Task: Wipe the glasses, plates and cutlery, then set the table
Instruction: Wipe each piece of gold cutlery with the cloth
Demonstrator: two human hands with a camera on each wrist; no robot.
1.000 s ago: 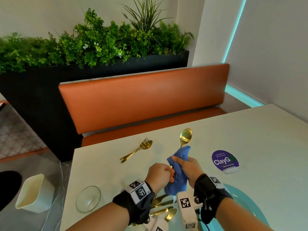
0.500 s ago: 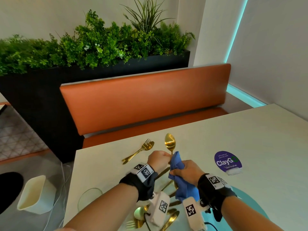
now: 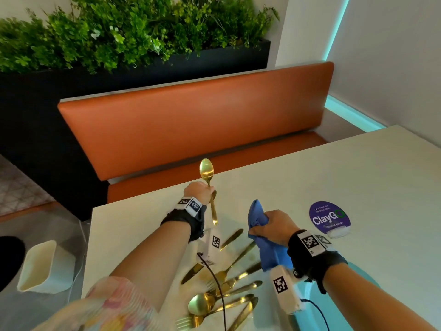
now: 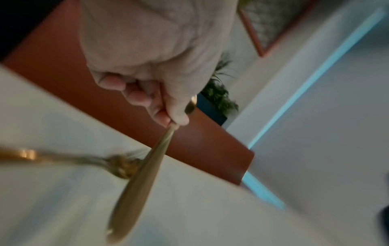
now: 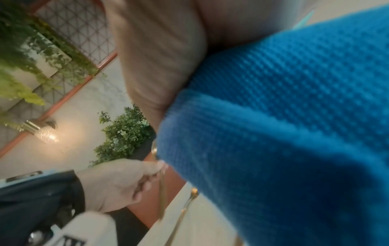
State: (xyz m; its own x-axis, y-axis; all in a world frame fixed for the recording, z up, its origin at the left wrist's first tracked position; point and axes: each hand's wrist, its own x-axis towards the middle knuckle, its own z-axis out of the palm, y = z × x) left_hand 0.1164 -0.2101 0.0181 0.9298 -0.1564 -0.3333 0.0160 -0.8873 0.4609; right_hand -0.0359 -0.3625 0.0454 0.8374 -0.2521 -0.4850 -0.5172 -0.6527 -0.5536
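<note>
My left hand grips a gold spoon by the handle, bowl up, above the far left part of the white table. The left wrist view shows thumb and fingers of the left hand pinching the spoon's handle, with a blurred gold fork lying on the table beneath it. My right hand clutches a bunched blue cloth, apart from the spoon. The blue cloth fills the right wrist view. A pile of gold cutlery lies near me between my arms.
A turquoise plate shows under my right wrist. A purple ClayGo sticker sits on the table to the right. An orange bench and a black planter stand beyond the far edge. A white bin is on the floor, left.
The spoon has come out of the cloth. My left hand carried it left and away, toward the fork, while my right hand stayed back with the cloth.
</note>
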